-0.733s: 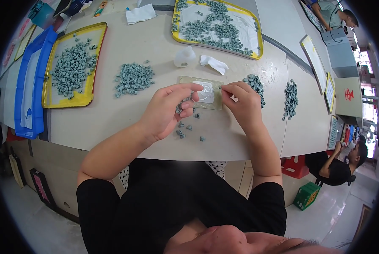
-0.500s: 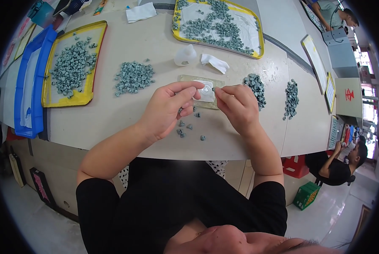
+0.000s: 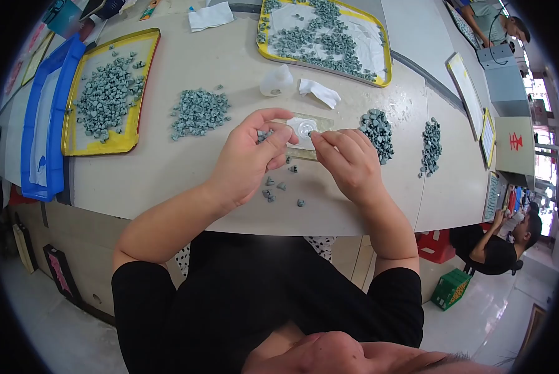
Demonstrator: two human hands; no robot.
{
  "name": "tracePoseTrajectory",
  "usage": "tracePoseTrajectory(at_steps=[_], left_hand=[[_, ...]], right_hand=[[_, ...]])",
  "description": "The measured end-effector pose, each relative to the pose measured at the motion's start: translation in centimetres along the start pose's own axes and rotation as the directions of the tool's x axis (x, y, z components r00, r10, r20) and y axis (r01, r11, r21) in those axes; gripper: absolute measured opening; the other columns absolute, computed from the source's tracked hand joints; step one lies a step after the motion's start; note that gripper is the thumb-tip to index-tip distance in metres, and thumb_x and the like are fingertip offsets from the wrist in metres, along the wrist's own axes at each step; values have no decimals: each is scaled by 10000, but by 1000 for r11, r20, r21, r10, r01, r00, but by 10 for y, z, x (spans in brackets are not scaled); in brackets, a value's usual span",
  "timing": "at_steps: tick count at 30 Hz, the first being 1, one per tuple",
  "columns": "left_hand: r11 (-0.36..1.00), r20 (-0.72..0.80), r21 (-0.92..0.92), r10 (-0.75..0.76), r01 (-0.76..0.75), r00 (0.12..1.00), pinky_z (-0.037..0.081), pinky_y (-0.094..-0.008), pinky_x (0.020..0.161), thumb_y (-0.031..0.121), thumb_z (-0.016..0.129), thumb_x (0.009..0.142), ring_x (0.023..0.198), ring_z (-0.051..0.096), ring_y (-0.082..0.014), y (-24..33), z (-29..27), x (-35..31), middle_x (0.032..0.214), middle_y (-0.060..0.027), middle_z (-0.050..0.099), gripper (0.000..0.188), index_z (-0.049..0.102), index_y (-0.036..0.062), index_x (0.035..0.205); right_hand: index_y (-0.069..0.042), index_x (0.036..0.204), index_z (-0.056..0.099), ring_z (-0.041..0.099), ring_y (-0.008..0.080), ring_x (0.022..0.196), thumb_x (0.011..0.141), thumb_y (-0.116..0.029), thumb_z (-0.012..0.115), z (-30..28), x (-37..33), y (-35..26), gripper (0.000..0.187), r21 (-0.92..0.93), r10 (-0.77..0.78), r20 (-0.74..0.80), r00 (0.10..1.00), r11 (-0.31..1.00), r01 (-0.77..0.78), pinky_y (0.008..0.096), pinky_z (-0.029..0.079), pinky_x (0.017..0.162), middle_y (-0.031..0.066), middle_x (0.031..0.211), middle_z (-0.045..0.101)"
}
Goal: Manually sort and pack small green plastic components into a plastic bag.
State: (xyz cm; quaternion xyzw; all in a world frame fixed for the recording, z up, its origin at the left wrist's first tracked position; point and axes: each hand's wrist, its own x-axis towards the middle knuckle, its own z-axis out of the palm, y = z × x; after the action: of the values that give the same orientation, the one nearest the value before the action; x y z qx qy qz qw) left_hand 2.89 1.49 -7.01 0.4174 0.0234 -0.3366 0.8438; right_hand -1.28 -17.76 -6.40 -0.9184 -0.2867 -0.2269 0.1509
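My left hand [image 3: 245,153] is curled around a few small grey-green pieces [image 3: 264,135], which show between thumb and index finger. Between the thumb and fingertips of my right hand [image 3: 349,156] is pinched one small dark green piece [image 3: 311,133]. That piece is held at the edge of a round, clear-looking dish [image 3: 304,129] on a white pad. Under the pad lies a flat, yellowish translucent block [image 3: 322,123]. Several loose grey-green pieces [image 3: 270,182] lie on the table just below my hands.
Piles of pieces lie left [image 3: 198,112] and right [image 3: 377,134], with a narrower pile [image 3: 430,146] farther right. A white squeeze bottle [image 3: 276,81] and folded tissue [image 3: 320,93] stand beyond the block. Yellow-rimmed trays [image 3: 388,68] hold more pieces; a blue bin [image 3: 55,124] sits far left.
My right fingertips have moved slightly left, bringing the pinched piece to the dish. My left fingers have shifted, so pieces inside that hand now show.
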Motion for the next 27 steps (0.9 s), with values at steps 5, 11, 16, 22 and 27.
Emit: tracePoseTrajectory(at_steps=[5, 11, 16, 22, 27], left_hand=[[999, 56, 29, -47, 46, 997, 328, -197, 520, 161, 517, 938, 579, 366, -47, -3, -5, 2, 864, -67, 565, 166, 494, 2, 981], [988, 44, 97, -126, 122, 991, 312, -197, 484, 261, 495, 953, 549, 352, -36, -4, -6, -2, 717, 2, 501, 230, 505, 37, 898], [959, 10, 274, -83, 77, 997, 314, -210, 465, 307, 454, 964, 526, 351, -37, -11, -2, -1, 635, 33, 437, 310, 489, 50, 795], [958, 29, 266, -116, 104, 993, 231, -223, 438, 319, 438, 973, 493, 280, -52, -11, -1, -2, 567, 38, 360, 362, 415, 85, 697], [962, 8, 235, -141, 135, 990, 228, -226, 442, 322, 432, 973, 492, 279, -57, -9, -1, -4, 550, 32, 358, 378, 382, 97, 673]], right_hand=[[15, 909, 634, 581, 157, 721, 710, 64, 684, 10, -4, -5, 210, 299, 323, -108, 940, 912, -279, 257, 467, 634, 78, 855, 602], [18, 909, 598, 530, 63, 725, 853, -31, 621, 7, -1, -14, 78, 784, 666, 422, 616, 73, -616, 193, 429, 645, 26, 829, 583], [16, 892, 589, 512, 59, 700, 863, -39, 608, 6, -1, -21, 66, 798, 627, 482, 612, -25, -602, 188, 416, 629, 28, 826, 578], [20, 874, 576, 498, 74, 672, 866, -41, 600, 10, 0, -25, 66, 819, 638, 448, 627, -11, -574, 202, 407, 611, 40, 787, 560], [18, 851, 566, 480, 93, 652, 872, -42, 583, 12, -3, -24, 66, 794, 598, 538, 594, -122, -596, 235, 407, 611, 46, 777, 545]])
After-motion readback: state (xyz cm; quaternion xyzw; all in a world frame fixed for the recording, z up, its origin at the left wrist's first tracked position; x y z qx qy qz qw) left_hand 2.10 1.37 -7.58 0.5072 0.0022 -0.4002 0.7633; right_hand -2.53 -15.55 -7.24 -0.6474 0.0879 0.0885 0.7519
